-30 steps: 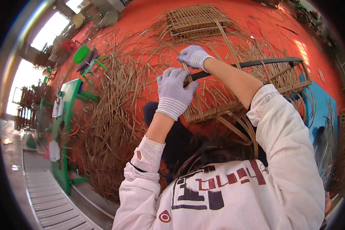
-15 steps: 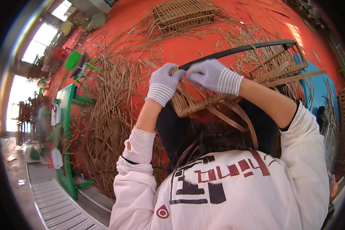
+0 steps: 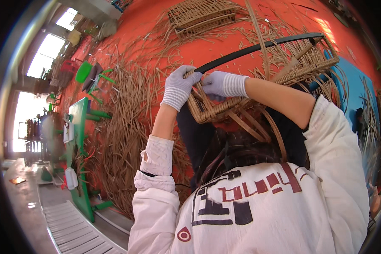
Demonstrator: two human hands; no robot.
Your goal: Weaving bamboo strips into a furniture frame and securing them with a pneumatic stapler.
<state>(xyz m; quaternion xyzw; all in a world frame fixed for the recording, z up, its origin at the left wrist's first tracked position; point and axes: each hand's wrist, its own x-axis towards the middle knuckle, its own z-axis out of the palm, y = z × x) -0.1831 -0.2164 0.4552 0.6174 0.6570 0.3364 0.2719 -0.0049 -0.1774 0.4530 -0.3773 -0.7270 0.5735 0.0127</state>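
Observation:
A part-woven wicker frame (image 3: 216, 111) with brown strips rests across my lap, a bare black bar (image 3: 249, 50) forming its far edge. My left hand (image 3: 178, 86), in a pale striped-cuff glove, is closed round the frame's left end, its thumb beside the bar's end. Just right of it, my gloved right hand (image 3: 222, 84) reaches inside the frame with bent fingers against the strips there. What those fingers pinch is hidden. One long loose strip (image 3: 260, 38) stands up across the bar; its lower end is hard to trace. More strip ends (image 3: 277, 131) hang toward my lap.
Brown strips (image 3: 127, 156) lie heaped on the red floor to the left. A woven wicker piece (image 3: 203, 15) sits at the far side. At left stand a green table (image 3: 78, 127) and a green stool (image 3: 84, 72). A blue surface (image 3: 355, 97) is at right.
My right hand has moved down from above the bar to inside the frame. A long strip that lay out to the right now stands upright beyond the bar. My left hand keeps its hold.

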